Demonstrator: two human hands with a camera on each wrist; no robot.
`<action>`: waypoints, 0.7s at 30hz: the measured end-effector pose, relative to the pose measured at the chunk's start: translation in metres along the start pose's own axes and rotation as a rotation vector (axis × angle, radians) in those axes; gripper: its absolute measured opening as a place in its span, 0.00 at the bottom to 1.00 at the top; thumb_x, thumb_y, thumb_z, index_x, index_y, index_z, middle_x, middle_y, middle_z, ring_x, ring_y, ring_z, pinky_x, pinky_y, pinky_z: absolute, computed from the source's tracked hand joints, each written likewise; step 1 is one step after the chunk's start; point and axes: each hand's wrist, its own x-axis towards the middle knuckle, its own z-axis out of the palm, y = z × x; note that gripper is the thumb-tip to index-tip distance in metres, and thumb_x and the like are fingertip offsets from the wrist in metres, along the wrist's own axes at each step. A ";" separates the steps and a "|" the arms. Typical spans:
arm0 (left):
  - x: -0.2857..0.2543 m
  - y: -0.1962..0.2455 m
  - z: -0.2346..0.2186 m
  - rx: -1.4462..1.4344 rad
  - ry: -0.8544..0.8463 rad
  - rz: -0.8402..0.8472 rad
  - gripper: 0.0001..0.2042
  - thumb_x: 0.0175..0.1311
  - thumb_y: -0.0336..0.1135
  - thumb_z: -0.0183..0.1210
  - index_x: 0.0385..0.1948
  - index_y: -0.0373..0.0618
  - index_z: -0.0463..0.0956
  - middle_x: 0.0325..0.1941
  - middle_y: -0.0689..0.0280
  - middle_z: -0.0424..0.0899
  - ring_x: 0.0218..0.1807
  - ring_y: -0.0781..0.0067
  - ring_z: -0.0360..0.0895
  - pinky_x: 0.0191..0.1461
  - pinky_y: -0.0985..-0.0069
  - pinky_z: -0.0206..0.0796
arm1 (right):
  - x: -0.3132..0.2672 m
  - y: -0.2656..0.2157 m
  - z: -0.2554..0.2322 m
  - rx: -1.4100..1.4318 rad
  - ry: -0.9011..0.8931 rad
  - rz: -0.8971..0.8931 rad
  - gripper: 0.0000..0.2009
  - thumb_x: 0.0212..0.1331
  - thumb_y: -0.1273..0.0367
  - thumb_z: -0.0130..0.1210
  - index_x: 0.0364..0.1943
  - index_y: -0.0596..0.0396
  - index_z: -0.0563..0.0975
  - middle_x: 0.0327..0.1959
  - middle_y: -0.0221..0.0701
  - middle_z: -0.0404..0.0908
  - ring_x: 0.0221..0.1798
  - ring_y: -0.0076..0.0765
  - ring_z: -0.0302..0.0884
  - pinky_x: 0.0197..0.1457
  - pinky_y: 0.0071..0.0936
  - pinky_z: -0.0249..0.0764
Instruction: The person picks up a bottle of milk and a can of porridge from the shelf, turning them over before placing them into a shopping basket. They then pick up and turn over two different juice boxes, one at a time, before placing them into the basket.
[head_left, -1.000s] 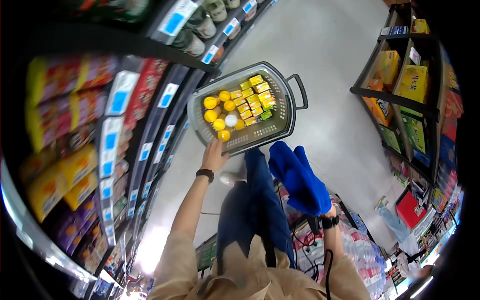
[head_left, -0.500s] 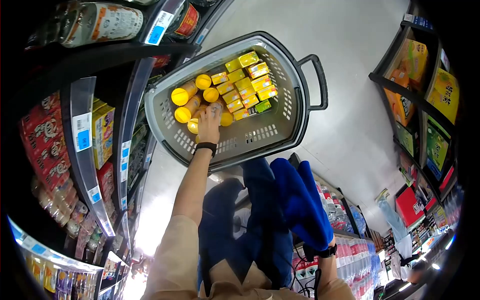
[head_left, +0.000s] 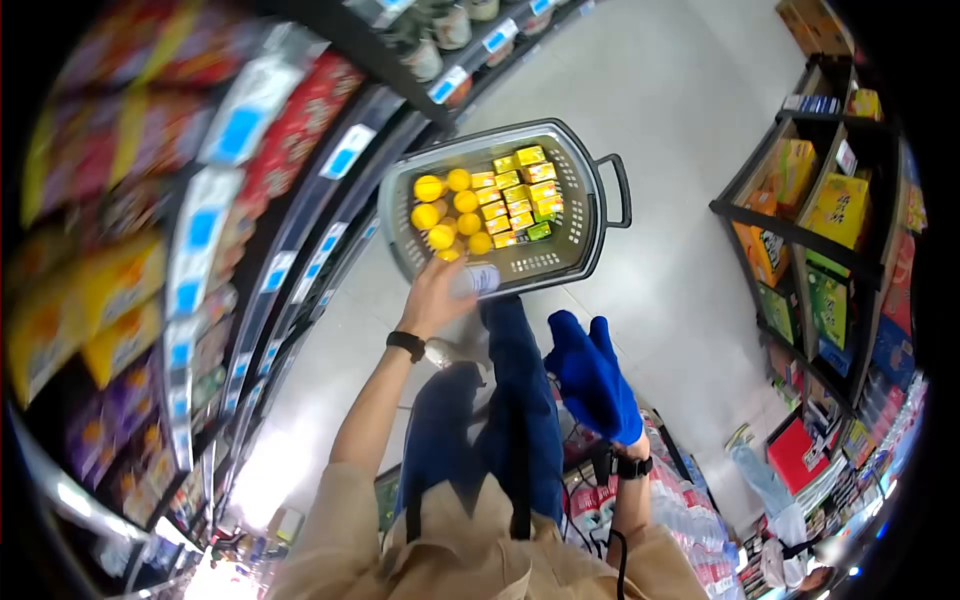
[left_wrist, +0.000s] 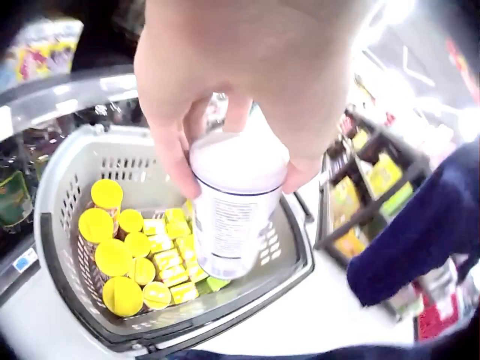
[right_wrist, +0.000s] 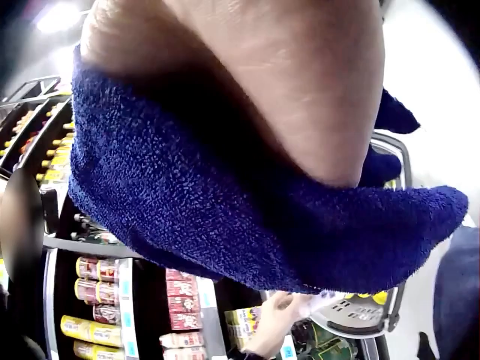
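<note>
My left hand (head_left: 432,298) grips a white-topped, translucent container (head_left: 477,281) over the basket's near edge. The left wrist view shows the fingers of this hand (left_wrist: 244,67) around the top of the container (left_wrist: 232,217), which has fine print on its side. Inside the grey basket (head_left: 405,250) are several yellow-lidded containers (head_left: 440,237) on the left and small yellow boxes (head_left: 518,194) on the right. A blue cloth (head_left: 590,375) covers my right hand; in the right wrist view only the heel of the hand (right_wrist: 277,75) shows above the cloth (right_wrist: 195,195), its fingers hidden.
Shelves of packaged goods (head_left: 130,280) with price tags run along the left, close to the basket. Another shelf unit with boxes (head_left: 835,215) stands on the right, across the pale floor (head_left: 670,120). Packs of bottles (head_left: 690,520) are at the lower right, beside my legs (head_left: 520,430).
My left hand went into the basket among the yellow lids and has come back toward me holding the white-topped container. The blue cloth remains on my right hand. The head view has shifted.
</note>
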 end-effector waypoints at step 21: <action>-0.378 0.211 -0.404 -0.614 0.312 0.148 0.29 0.67 0.50 0.54 0.67 0.45 0.69 0.67 0.58 0.72 0.65 0.66 0.71 0.67 0.66 0.64 | -0.253 -0.170 0.214 0.315 -1.010 -0.200 0.34 0.60 0.79 0.60 0.72 0.53 0.62 0.61 0.36 0.75 0.58 0.41 0.77 0.59 0.41 0.78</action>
